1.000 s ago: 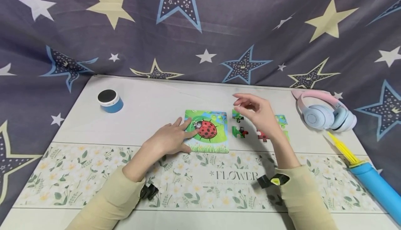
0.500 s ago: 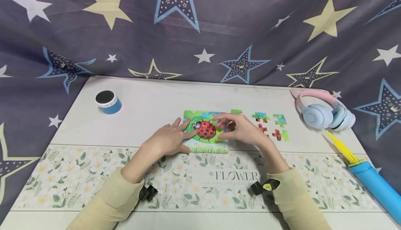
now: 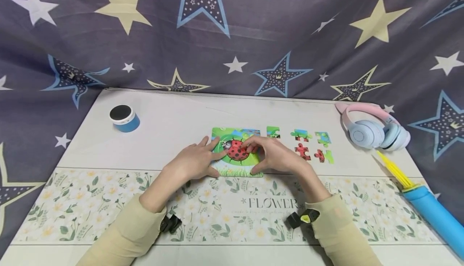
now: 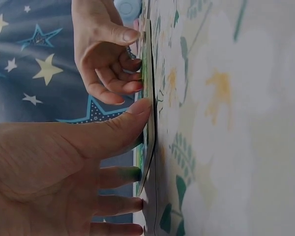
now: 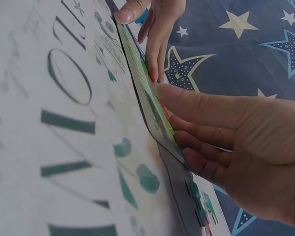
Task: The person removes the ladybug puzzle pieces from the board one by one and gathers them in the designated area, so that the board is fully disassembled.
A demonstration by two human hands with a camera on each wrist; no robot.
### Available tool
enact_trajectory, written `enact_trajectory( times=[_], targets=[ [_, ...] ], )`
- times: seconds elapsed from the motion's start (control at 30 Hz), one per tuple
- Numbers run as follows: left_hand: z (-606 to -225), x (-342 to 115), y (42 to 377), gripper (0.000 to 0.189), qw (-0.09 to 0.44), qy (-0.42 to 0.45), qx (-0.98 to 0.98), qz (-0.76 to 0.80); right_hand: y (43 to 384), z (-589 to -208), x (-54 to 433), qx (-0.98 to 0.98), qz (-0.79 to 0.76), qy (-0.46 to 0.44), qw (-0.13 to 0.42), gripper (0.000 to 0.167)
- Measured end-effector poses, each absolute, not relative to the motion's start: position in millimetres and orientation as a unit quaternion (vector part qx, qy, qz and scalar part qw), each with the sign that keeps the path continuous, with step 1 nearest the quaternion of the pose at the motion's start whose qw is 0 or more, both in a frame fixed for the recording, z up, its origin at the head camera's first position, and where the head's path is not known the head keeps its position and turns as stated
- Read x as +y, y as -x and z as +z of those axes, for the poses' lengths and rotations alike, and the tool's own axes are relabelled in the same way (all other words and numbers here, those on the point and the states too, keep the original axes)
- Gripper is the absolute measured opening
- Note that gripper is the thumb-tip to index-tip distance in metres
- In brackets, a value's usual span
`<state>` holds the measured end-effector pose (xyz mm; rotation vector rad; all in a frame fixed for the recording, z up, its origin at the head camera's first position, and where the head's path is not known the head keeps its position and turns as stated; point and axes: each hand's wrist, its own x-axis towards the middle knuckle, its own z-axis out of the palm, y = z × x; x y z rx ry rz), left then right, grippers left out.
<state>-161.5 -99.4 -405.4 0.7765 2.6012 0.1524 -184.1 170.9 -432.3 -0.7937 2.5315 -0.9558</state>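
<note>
A square ladybug picture board [image 3: 233, 172] lies flat on the table between both hands. My left hand [image 3: 192, 161] rests at its left edge, fingers spread and straight, fingertips on the picture. Over the board's right side is my right hand [image 3: 277, 155], with loosely bent fingers on the ladybug and the thumb by the grassy front edge. In the left wrist view, no piece shows between the right hand's fingers [image 4: 115, 73]. Right of the board lie several loose jigsaw pieces, among them a red one [image 3: 302, 152] and a green one [image 3: 273, 132]. The right hand hides part of that area.
A blue and white round speaker-like object [image 3: 125, 118] stands at the back left. Pink and blue headphones [image 3: 369, 131] lie at the back right. A blue tube with a yellow end [image 3: 431, 209] lies along the right edge. A star-patterned curtain [image 3: 203, 48] hangs behind.
My right hand has moved left and down, from above the loose pieces onto the board's right side. The left hand stays in place. Pieces it covered before now show.
</note>
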Motion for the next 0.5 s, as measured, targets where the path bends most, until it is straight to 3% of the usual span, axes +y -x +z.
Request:
enact_trajectory(
  times=[0.5],
  targets=[
    [-405.0, -100.4, 162.2, 0.073, 0.208, -0.277, 0.936, 0.057, 178.8, -427.1, 163.9, 0.906, -0.289, 0.272, 0.146, 0.068]
  ],
)
